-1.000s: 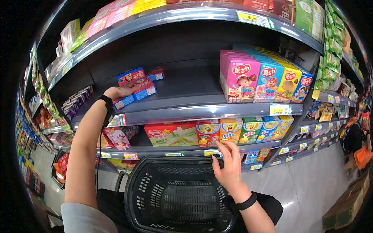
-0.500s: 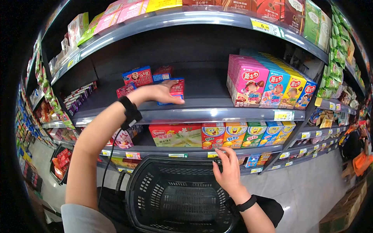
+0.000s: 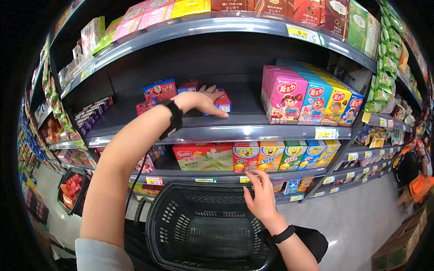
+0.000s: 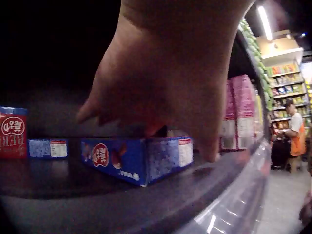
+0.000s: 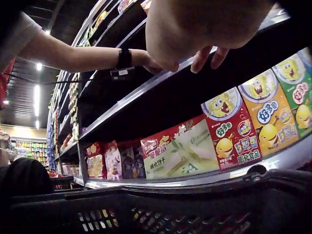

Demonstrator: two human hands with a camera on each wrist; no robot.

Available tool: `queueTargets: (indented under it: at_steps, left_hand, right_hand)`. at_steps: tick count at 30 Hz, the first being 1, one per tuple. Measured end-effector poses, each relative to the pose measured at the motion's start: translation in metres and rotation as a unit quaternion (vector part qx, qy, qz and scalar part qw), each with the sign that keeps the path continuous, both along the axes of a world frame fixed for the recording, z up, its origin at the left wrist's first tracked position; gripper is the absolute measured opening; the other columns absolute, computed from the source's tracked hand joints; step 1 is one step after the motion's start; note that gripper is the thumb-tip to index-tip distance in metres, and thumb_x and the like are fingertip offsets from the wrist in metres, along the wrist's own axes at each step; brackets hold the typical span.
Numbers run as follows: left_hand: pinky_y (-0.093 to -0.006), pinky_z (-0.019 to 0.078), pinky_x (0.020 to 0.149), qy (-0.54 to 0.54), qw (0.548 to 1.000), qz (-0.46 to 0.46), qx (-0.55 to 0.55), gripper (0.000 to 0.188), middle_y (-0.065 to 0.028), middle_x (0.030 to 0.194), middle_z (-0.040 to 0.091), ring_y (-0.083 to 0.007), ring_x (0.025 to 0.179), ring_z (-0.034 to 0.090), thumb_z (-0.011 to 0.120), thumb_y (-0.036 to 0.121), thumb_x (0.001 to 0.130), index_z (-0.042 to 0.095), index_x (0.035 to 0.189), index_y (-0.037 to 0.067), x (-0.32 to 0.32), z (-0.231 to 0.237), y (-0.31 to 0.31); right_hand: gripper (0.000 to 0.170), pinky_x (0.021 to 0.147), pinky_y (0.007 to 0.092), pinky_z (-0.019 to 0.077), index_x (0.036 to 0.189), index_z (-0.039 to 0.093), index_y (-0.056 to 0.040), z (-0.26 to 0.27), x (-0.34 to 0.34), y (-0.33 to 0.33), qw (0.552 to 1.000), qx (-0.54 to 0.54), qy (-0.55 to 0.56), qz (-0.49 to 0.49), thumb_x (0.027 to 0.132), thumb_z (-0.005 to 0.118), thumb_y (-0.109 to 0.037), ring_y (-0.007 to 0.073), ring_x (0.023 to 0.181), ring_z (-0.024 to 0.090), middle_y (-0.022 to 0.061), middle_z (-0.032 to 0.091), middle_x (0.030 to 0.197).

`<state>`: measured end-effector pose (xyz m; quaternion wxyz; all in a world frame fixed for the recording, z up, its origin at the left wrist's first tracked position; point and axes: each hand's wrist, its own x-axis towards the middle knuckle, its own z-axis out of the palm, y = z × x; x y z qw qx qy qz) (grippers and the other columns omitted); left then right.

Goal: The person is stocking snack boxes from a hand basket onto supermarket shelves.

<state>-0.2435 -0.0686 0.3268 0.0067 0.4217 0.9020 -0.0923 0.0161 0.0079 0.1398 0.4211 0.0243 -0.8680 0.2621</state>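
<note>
My left hand (image 3: 199, 102) is over a small red and blue box (image 3: 224, 101) lying on the middle shelf, its fingers spread. In the left wrist view the hand (image 4: 165, 78) is directly above that box (image 4: 122, 161), with the thumb down beside its right end; whether it touches is unclear. Several similar boxes lie to the left, among them a blue and red one (image 3: 160, 89). My right hand (image 3: 262, 203), fingers slightly bent and holding nothing, hovers by the rim of a black basket (image 3: 153, 212).
Upright pink boxes (image 3: 281, 97) stand in a row at the shelf's right, beside blue and yellow ones. The shelf edge (image 3: 253, 132) runs below. On the lower shelf are a red and green carton (image 3: 203, 158) and cartoon boxes. A person (image 4: 295, 129) stands in the distance.
My left hand has moved right along the shelf, and the red and blue box now lies farther right, apart from the left-hand boxes. My right hand has barely moved.
</note>
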Motion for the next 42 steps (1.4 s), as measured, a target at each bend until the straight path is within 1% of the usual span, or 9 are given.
queueTargets:
  at_steps: [7,11,13,18,25,28,31,33,42]
  left_hand:
    - [-0.0453,0.0166,0.104,-0.125,0.992,0.031,0.003,0.110,-0.0214,0.141,0.012,-0.0352,0.131,0.013,0.057,0.070,0.058,0.011,0.139,0.010,-0.056,0.000,0.015]
    - [-0.0389,0.0273,0.101,-0.092,0.994,0.051,0.014,0.095,-0.0200,0.137,0.023,-0.0329,0.126,0.026,0.060,0.059,0.064,0.019,0.137,0.014,-0.045,0.006,0.020]
    - [-0.0361,0.0315,0.098,-0.224,0.974,-0.007,0.035,0.082,-0.0172,0.136,0.026,-0.0313,0.124,0.031,0.059,0.050,0.071,0.022,0.136,0.014,-0.042,0.010,0.024]
    - [-0.0405,0.0362,0.094,-0.055,0.994,-0.065,-0.066,0.088,-0.0168,0.137,0.025,-0.0344,0.120,0.035,0.069,0.013,0.058,0.022,0.133,0.018,-0.017,0.007,0.027]
    - [-0.0398,0.0379,0.091,-0.035,0.997,-0.060,-0.036,0.066,-0.0162,0.129,0.034,-0.0341,0.116,0.039,0.067,0.009,0.058,0.034,0.116,0.014,-0.012,0.006,0.024]
    - [-0.0376,0.0399,0.088,-0.002,0.980,-0.130,0.150,0.059,-0.0177,0.111,0.050,-0.0338,0.108,0.047,0.063,0.008,0.061,0.036,0.114,0.012,-0.012,0.013,0.011]
    - [-0.0342,0.0457,0.079,0.110,0.892,-0.146,0.414,0.061,-0.0161,0.100,0.055,-0.0297,0.093,0.056,0.068,0.017,0.067,0.038,0.119,0.008,-0.042,0.020,0.006]
    - [-0.0301,0.0488,0.068,-0.171,0.848,-0.039,0.501,0.063,-0.0137,0.101,0.055,-0.0206,0.085,0.059,0.070,0.024,0.071,0.037,0.122,0.007,-0.033,0.039,-0.002]
    - [-0.0259,0.0474,0.066,-0.192,0.826,-0.044,0.529,0.052,-0.0092,0.096,0.057,-0.0141,0.083,0.057,0.067,0.026,0.076,0.045,0.117,0.001,0.024,0.022,-0.009]
  right_hand:
    - [0.049,0.073,0.0364,0.0417,0.114,0.047,-0.0054,0.004,0.006,0.006,1.000,0.004,0.015,-0.009,0.068,0.063,-0.002,0.0254,0.083,0.052,0.0126,0.044,0.109]
    - [0.047,0.074,0.0367,0.0422,0.112,0.047,-0.0040,0.008,0.006,0.007,1.000,0.002,0.026,-0.004,0.067,0.063,-0.002,0.0257,0.085,0.052,0.0129,0.044,0.108]
    - [0.047,0.075,0.0369,0.0421,0.112,0.047,-0.0036,0.006,0.004,0.005,1.000,-0.005,0.023,0.001,0.068,0.063,-0.001,0.0274,0.086,0.052,0.0132,0.044,0.109]
    - [0.047,0.077,0.0372,0.0421,0.112,0.047,-0.0029,0.003,0.004,0.002,1.000,-0.008,0.020,0.016,0.068,0.062,-0.001,0.0297,0.090,0.051,0.0139,0.043,0.111]
    - [0.047,0.078,0.0371,0.0419,0.112,0.047,-0.0028,0.005,0.012,0.005,1.000,-0.008,0.018,0.008,0.068,0.062,0.000,0.0299,0.093,0.051,0.0143,0.043,0.110]
    - [0.047,0.076,0.0373,0.0419,0.112,0.047,-0.0035,0.007,0.014,0.008,1.000,-0.003,0.024,0.001,0.068,0.063,-0.002,0.0283,0.089,0.051,0.0134,0.044,0.109]
    - [0.046,0.076,0.0373,0.0419,0.112,0.047,-0.0036,0.009,0.017,0.008,1.000,-0.007,0.023,0.000,0.069,0.062,-0.002,0.0280,0.089,0.051,0.0132,0.044,0.109]
    - [0.047,0.077,0.0371,0.0420,0.113,0.047,-0.0033,0.009,0.017,0.008,1.000,-0.018,0.022,0.007,0.068,0.062,0.000,0.0293,0.092,0.051,0.0139,0.043,0.110]
    - [0.047,0.078,0.0375,0.0417,0.113,0.046,-0.0031,0.001,0.010,-0.001,1.000,-0.007,0.005,0.017,0.069,0.062,-0.001,0.0309,0.093,0.050,0.0142,0.043,0.110]
